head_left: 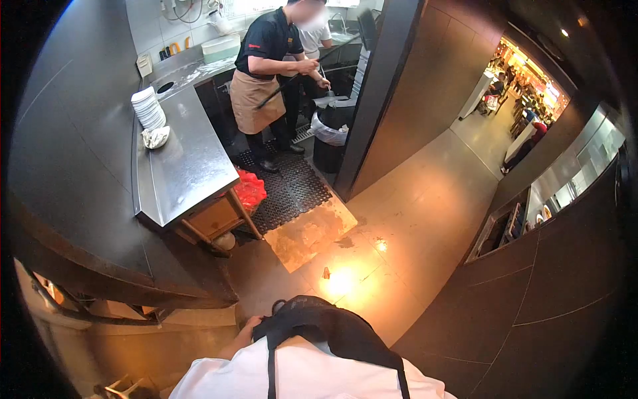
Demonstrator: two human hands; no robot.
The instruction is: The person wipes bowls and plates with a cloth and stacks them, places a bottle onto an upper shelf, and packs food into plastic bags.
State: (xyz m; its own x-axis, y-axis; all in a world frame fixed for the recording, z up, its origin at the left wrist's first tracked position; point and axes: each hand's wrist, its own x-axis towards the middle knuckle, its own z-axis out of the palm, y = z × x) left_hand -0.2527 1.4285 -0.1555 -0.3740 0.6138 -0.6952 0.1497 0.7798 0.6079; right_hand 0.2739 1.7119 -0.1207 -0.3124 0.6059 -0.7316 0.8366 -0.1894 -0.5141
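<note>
My left hand shows at the left edge of my black apron, beside a small dark loop at its upper edge. The apron hides the fingers, so what they hold, if anything, cannot be made out. My right hand is out of sight. Below the apron bib spreads my white shirt. On the tiled floor ahead lie a small brown scrap and a wet flattened cardboard sheet.
A co-worker in a tan apron holds a long dark stick by a lined bin. Stacked white plates stand on a steel counter. Dark walls flank the corridor, which leads to a dining area.
</note>
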